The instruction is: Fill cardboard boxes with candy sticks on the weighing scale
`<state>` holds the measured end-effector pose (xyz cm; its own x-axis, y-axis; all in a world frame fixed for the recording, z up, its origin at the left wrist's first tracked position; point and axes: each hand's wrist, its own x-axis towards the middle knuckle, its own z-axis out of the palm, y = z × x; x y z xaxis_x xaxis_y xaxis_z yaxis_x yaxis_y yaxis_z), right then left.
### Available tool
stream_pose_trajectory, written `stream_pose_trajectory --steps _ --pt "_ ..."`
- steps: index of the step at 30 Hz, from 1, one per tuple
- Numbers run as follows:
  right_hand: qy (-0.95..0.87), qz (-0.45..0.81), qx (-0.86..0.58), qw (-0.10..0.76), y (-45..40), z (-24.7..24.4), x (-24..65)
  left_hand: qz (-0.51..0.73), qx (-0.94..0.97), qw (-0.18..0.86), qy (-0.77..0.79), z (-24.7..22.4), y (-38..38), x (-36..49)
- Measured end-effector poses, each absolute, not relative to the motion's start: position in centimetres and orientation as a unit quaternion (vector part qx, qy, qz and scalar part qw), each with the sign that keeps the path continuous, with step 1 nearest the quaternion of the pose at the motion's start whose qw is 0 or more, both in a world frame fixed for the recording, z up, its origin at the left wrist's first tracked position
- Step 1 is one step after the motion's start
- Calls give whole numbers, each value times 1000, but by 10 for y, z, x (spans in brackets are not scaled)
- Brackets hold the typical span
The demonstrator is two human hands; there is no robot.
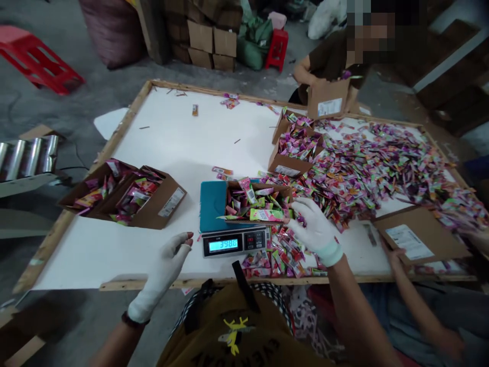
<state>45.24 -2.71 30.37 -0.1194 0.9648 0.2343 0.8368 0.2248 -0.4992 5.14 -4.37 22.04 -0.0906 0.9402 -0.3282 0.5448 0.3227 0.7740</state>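
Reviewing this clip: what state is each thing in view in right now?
Left hand: gloved, open, holding nothing.
Right hand: gloved, fingers on packets at the box's edge.
Box on scale: open, full of packets.
Scale: on, display lit.
Left-side boxes: open, filled with packets.

Floor: you stand over a grey concrete floor [69,117].
Seating: a red plastic stool [38,61] lies tilted at your 10 o'clock; a small red plastic stool [277,48] stands at 12 o'clock.
Storage: stacked brown cardboard cartons [206,38] sit at 12 o'clock, just beside a green woven sack [250,46].
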Motion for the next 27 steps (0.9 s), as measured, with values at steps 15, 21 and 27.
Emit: stream_pose_trajectory --steps 15,21,27 --pt "-789 126 -598 -69 20 318 410 286 632 355 626 289 25 86" --pt "-787 137 -597 -74 29 324 411 270 616 348 653 268 19 67" --pt "-830 138 -540 23 -9 316 416 230 681 124 684 235 9 1"
